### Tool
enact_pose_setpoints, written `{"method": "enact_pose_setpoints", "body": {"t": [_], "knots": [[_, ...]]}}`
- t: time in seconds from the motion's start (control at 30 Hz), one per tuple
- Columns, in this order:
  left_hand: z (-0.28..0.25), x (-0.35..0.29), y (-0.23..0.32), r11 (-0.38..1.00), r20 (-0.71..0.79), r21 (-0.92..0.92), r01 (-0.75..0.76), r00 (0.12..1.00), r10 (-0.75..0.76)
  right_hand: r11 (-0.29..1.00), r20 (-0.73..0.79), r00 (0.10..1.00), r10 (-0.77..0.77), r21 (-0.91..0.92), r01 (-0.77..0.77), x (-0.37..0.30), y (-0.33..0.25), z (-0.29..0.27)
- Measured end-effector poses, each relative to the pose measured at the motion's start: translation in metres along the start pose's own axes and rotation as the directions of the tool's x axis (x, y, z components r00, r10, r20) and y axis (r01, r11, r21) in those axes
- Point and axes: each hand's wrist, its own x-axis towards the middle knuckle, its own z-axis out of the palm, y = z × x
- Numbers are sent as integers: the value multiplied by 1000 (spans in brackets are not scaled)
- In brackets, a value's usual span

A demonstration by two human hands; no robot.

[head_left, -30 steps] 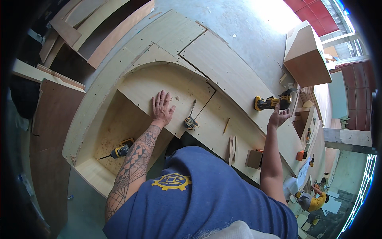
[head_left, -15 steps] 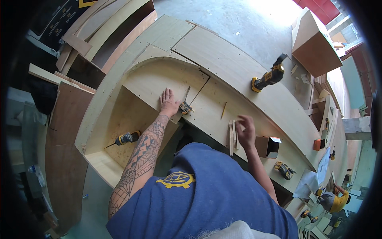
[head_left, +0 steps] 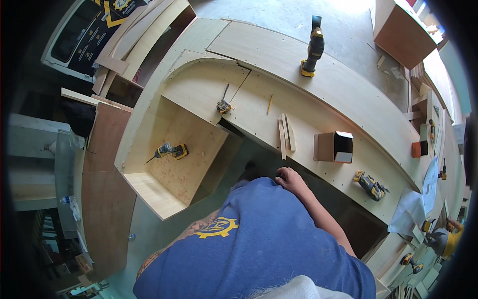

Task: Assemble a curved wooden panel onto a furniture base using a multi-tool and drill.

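Observation:
My right hand (head_left: 291, 180) is at the front of my blue shirt, near the counter's front edge, fingers curled; something dark shows at the fingertips, too little to name. My left hand is hidden behind my body; only part of the tattooed forearm (head_left: 198, 226) shows. Ahead is a curved pale plywood counter (head_left: 259, 107). On it lie a small yellow-and-black tool that looks like a tape measure (head_left: 224, 105), with a thin dark strip sticking out, a pencil (head_left: 270, 103) and several thin wooden strips (head_left: 286, 133), the nearest to my right hand.
A cordless drill (head_left: 170, 151) lies in the open plywood compartment (head_left: 186, 179) at left. An open cardboard box (head_left: 326, 146) and a yellow-and-black power tool (head_left: 370, 185) sit at right. Another power tool (head_left: 312, 52) stands on the far panel. A co-worker in yellow (head_left: 448, 241) is at far right.
My left hand has left the counter beside the tape measure and gone out of sight. My right hand has drawn back from the wooden strips to my shirt front. The view has shifted.

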Motion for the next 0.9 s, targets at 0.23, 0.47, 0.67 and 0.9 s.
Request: {"method": "enact_pose_setpoints", "body": {"t": [0.23, 0.47, 0.67, 0.9], "knots": [[-37, -1, -9, 956, -10, 166, -242, 969, 247, 961, 48, 978, 202, -200, -189, -43, 19, 32], [-137, 28, 32, 785, -391, -588, -195, 918, -66, 931, 135, 955, 265, -295, -217, -60, 18, 107], [-106, -19, -2, 819, -377, -511, -260, 924, 59, 921, 210, 942, 261, -345, -179, -69, 12, 203], [17, -144, -179, 784, 47, -581, -216, 953, 298, 940, 101, 936, 336, -103, -326, -103, -14, 226]]}}
